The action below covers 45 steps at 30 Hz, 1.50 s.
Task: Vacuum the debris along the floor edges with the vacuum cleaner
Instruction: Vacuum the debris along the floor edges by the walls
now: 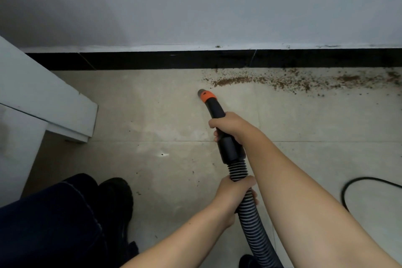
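Observation:
A black vacuum nozzle (214, 106) with an orange collar and grey tip points at the tiled floor, its tip just left of and below a band of brown debris (282, 81). The debris runs rightward along the black skirting (152, 60) at the foot of the wall. My right hand (230, 126) grips the black handle part of the nozzle. Farther back, my left hand (233, 193) grips the ribbed grey hose (252, 224), which runs down out of the bottom of the view.
A white furniture piece (43, 102) juts in from the left, close to the skirting. My dark-trousered leg and black shoe (115, 202) stand at the lower left. A black cable (356, 183) loops on the floor at the right. A few crumbs lie scattered on the tiles.

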Motion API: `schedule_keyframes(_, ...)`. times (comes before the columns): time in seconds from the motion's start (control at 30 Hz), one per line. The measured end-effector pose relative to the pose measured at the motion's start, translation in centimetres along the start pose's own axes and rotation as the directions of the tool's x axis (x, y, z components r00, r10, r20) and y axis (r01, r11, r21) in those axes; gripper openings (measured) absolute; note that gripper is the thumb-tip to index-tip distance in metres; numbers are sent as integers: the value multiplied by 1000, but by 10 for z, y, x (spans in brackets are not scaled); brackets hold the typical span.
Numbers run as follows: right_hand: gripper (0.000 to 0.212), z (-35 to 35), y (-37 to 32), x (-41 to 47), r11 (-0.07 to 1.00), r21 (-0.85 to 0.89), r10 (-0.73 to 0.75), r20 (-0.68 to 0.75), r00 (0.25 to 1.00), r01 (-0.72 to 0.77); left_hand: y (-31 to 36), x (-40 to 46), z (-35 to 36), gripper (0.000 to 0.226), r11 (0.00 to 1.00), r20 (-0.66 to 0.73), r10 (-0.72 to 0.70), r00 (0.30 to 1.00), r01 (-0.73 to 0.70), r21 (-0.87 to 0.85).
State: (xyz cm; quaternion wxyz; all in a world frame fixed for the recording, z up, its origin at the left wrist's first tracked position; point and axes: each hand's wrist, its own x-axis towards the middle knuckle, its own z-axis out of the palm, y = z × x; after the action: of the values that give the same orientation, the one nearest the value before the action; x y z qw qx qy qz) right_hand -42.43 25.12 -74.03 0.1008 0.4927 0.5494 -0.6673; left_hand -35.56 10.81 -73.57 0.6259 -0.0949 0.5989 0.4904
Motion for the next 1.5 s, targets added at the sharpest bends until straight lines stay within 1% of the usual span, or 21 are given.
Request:
schedule_keyframes(0.13, 24, -23, 4, 0, 997, 79, 10, -80, 997, -4, 6, 3, 8, 35, 998, 39, -14, 999, 12, 58)
schedule_keyframes(0.23, 28, -50, 8, -2, 994, 111, 33, -154, 988, -16, 11, 7, 22, 14, 992, 94, -23, 995, 11, 129)
schedule_keyframes(0.27, 29, -60, 10, -4, 992, 121, 44, -179, 983, -22, 13, 8, 28, 10, 988, 107, -30, 994, 13, 152)
schedule_keyframes(0.33, 30, -76, 12, -5, 989, 144, 58, -223, 973, -26, 15, 11, 38, 8, 982, 133, -43, 990, 17, 187)
schedule_keyframes(0.47, 31, -97, 10, -3, 982, 185, 77, -275, 958, -26, 22, 20, 51, 9, 977, 167, -59, 984, 23, 210)
schedule_keyframes(0.63, 32, -93, 5, 5, 986, 168, 56, -265, 963, -11, 27, 29, 47, 10, 980, 152, -81, 985, 51, 191)
schedule_keyframes(0.87, 17, -57, -3, 14, 997, 78, 15, -159, 987, -3, 22, 22, 29, 16, 996, 114, -59, 992, 50, 79)
schedule_keyframes(0.97, 19, -41, -4, 17, 997, 81, -1, -116, 993, 11, 21, 20, 19, 17, 998, 101, -51, 994, 46, 45)
schedule_keyframes(1.07, 25, -25, -8, 20, 998, 55, -5, -72, 997, 9, 20, 17, 10, 22, 999, 79, -49, 996, 48, 16)
schedule_keyframes(1.2, 32, -10, -14, 24, 999, 49, -21, -55, 998, 23, 25, 17, 1, 26, 999, 42, -39, 998, 39, 1)
schedule_keyframes(1.3, 34, -14, -17, 25, 997, 66, -24, -70, 997, 29, 31, 19, 1, 34, 999, 30, -38, 999, 37, 26)
schedule_keyframes(1.37, 32, -24, -16, 23, 996, 86, -15, -104, 994, 24, 33, 21, 6, 36, 998, 49, -45, 998, 42, 53)
schedule_keyframes(1.5, 29, -59, -11, 16, 991, 131, 21, -208, 978, 7, 37, 26, 24, 16, 989, 121, -75, 990, 58, 135)
